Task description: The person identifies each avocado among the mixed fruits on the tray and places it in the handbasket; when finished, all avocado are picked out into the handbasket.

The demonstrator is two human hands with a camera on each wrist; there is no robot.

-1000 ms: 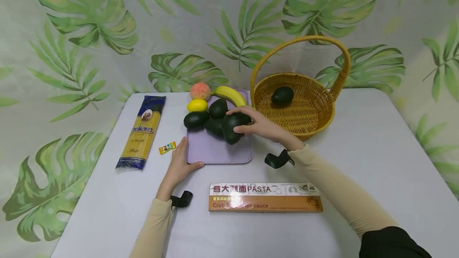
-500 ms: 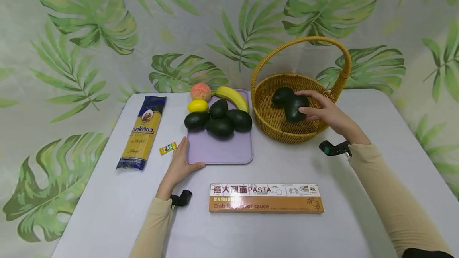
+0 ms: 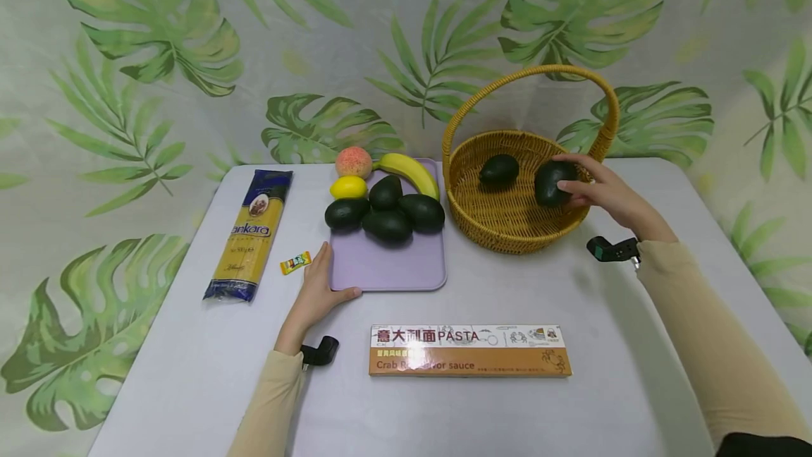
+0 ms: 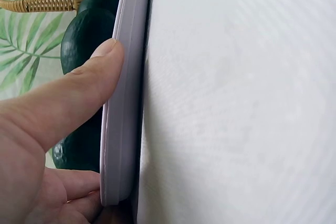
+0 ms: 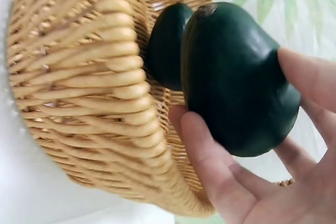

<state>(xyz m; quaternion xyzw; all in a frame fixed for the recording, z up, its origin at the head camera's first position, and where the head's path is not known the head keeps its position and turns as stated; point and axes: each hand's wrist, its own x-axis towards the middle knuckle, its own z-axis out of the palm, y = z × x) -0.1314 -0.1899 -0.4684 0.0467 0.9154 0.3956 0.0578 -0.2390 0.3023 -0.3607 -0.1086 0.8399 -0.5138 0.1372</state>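
Note:
My right hand [image 3: 612, 196] holds a dark green avocado [image 5: 236, 82] between thumb and fingers, over the right side of the wicker basket [image 3: 501, 235]. Whether this fruit touches the basket's bottom I cannot tell. Another avocado [image 3: 499, 171] lies in the basket, to its left. At the near left corner of the lilac tray [image 3: 387, 270] rests my left hand [image 3: 317, 295], thumb [image 4: 100, 69] along the front rim and straight fingers along the left side. Several avocados [image 3: 388, 226], a lemon [image 3: 348, 187], a peach [image 3: 354, 161] and a banana [image 3: 409, 171] lie on the tray.
A pasta box [image 3: 469, 351] lies in front of the tray. To the left are a bag of spaghetti [image 3: 250, 235] and a small wrapped candy [image 3: 295, 262]. The basket's tall handle [image 3: 533, 70] arches over its opening. Behind the table [image 3: 190, 386] hangs a leaf-patterned cloth [image 3: 342, 34].
My right hand has carried an avocado from the tray rightward into the basket, then further toward its right side. My left hand has stayed at the tray's corner.

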